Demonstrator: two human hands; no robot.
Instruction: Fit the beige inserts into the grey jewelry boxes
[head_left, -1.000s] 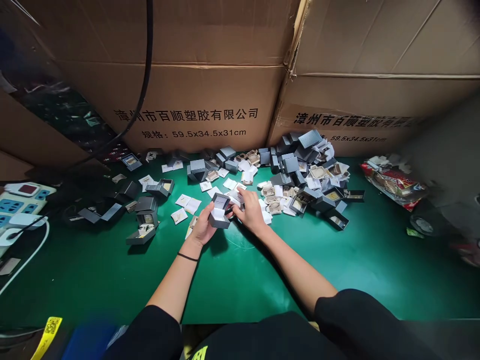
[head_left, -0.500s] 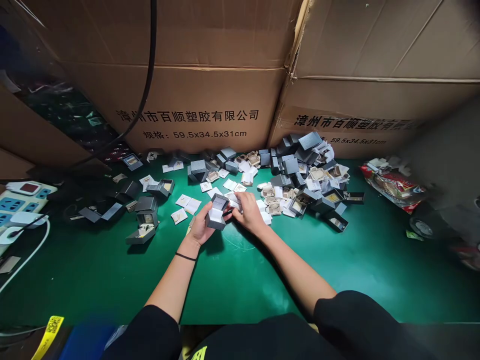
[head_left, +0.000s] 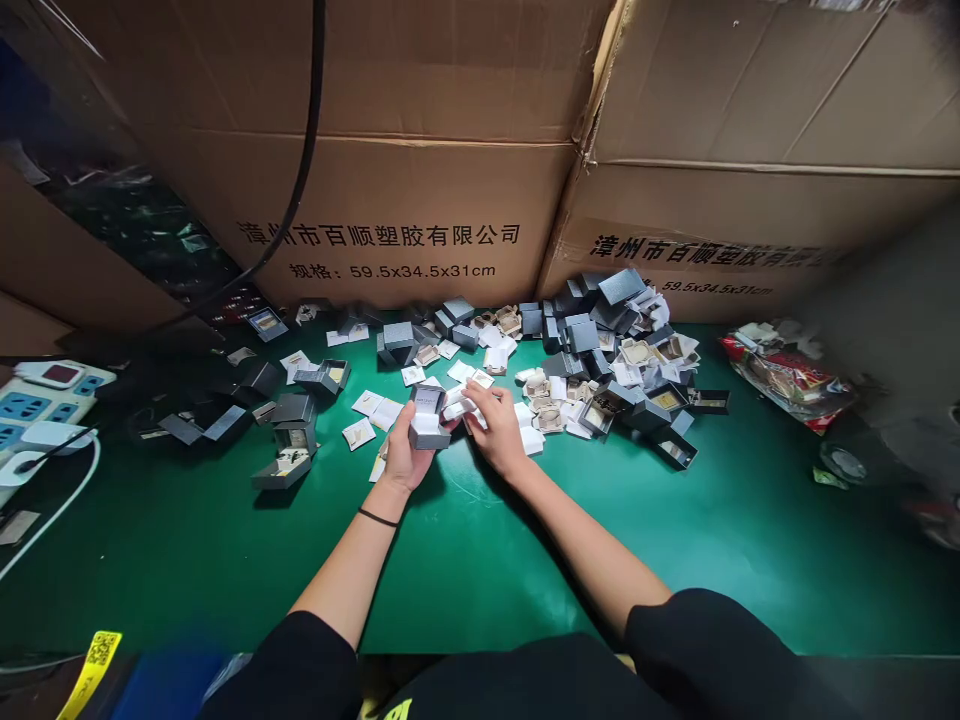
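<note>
My left hand [head_left: 406, 460] is closed around a small grey jewellery box [head_left: 430, 434], held above the green table with its lid raised and a white lining inside. Just to its right, the fingers of my right hand [head_left: 499, 432] pinch a small white insert [head_left: 456, 403], close against the box; whether they touch I cannot tell. Below and left of the box lie several white cards [head_left: 359, 433]. A pile of grey boxes and white inserts [head_left: 581, 333] spreads to the right of my right hand.
Large cardboard cartons [head_left: 405, 190] wall off the back. Several open grey boxes [head_left: 282, 468] stand on the left. A black cable [head_left: 304, 170] hangs in front of the cartons. At far left is a power strip [head_left: 37, 415]; at far right, a red plastic bag [head_left: 787, 375].
My left hand has shifted slightly right, tipping the jewellery box so its front side shows more. My right hand has lifted the white insert into clearer view beside it.
</note>
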